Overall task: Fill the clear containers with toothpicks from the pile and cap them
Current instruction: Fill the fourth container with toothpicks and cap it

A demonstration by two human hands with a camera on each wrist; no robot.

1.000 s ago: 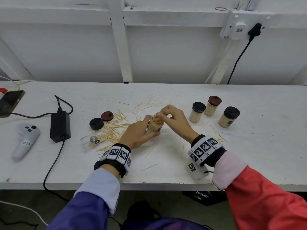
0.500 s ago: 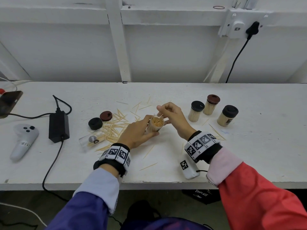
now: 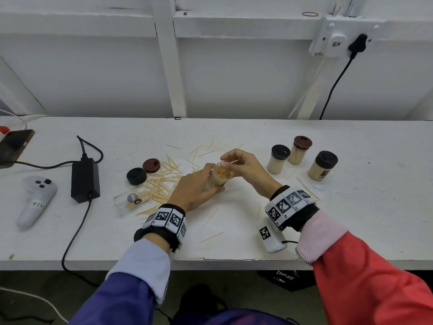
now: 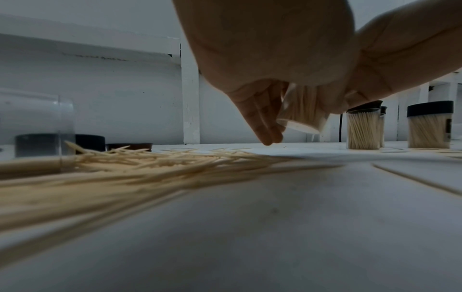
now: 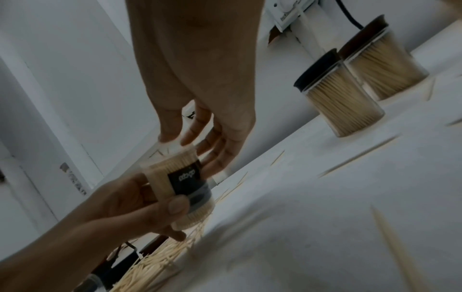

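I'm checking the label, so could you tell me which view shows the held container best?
The right wrist view: the container shows its dark label there. The head view shows its open, toothpick-filled top; the left wrist view shows only its base.

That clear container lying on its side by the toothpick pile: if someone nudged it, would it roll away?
Probably it would roll: the clear container is round and lies on its side. It looks light, holding only a few toothpicks. The toothpick pile touching its open end might stop it on that side.

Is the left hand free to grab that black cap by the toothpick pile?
Probably not right now: the left hand grips the open container the right hand is filling. The black cap lies uncovered nearby, left of it.
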